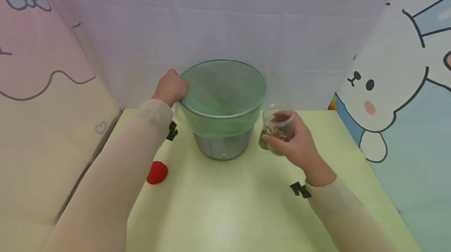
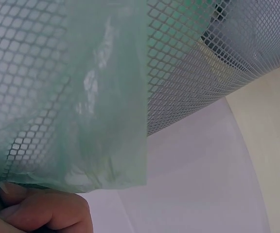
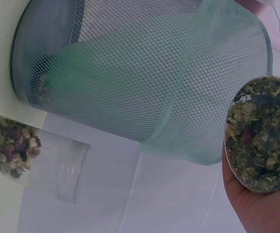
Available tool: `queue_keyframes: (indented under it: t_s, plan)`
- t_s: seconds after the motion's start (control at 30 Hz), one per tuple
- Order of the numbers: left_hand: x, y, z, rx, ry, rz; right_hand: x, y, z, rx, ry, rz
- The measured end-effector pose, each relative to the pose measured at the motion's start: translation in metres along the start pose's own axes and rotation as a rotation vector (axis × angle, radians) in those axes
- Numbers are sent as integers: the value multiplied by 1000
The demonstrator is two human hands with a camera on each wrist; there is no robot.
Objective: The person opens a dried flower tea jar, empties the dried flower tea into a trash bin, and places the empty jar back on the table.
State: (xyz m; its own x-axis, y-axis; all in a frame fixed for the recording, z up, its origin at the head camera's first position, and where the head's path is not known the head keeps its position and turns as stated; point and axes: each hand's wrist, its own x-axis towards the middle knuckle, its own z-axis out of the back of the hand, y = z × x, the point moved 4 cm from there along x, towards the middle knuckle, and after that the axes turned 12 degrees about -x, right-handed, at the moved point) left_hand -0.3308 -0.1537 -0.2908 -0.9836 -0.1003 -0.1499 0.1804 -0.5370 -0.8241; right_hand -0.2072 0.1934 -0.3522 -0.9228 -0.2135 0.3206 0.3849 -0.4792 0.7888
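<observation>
My left hand [image 1: 171,87] grips the left rim of a grey mesh bin with its fingers curled, pinching the pale green plastic bag [image 1: 225,127] that lines it. The bag's edge is folded down over the outside of the bin [image 1: 222,148]. Right of the bin, my right hand [image 1: 299,142] holds a clear jar [image 1: 283,132] of dried flowers, its open mouth upward. The right wrist view looks onto the bottom of this jar [image 3: 261,136]. A second clear jar [image 3: 13,145] with dried rosebuds stands on the table behind it, mostly hidden in the head view.
A red round object [image 1: 157,172] lies on the pale yellow table [image 1: 218,205], partly covered by the left sleeve [image 1: 123,165]. White sheeting [image 1: 225,28] hangs close behind the bin. Cartoon-printed panels [image 1: 387,87] flank both sides of the table.
</observation>
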Motion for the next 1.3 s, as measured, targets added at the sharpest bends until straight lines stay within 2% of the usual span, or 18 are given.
queue_keyframes:
  t_s: [0.17,0.37,0.63,0.87,1.07,1.3]
  plan:
    - [-1,4,4,3,-2,-5,19,16,17,-49,37,12]
    - [2,3,3,15,5,-21,42,32,35,-99,67,-30]
    - [-1,2,4,20,-2,-12,80,46,51,-235,69,-46]
    - [-1,0,3,19,4,-9,113,51,66,-353,50,-68]
    - [0,0,2,12,8,15,131,52,75,-378,44,-133]
    - [1,-1,1,26,13,15,144,43,71,-508,97,-104]
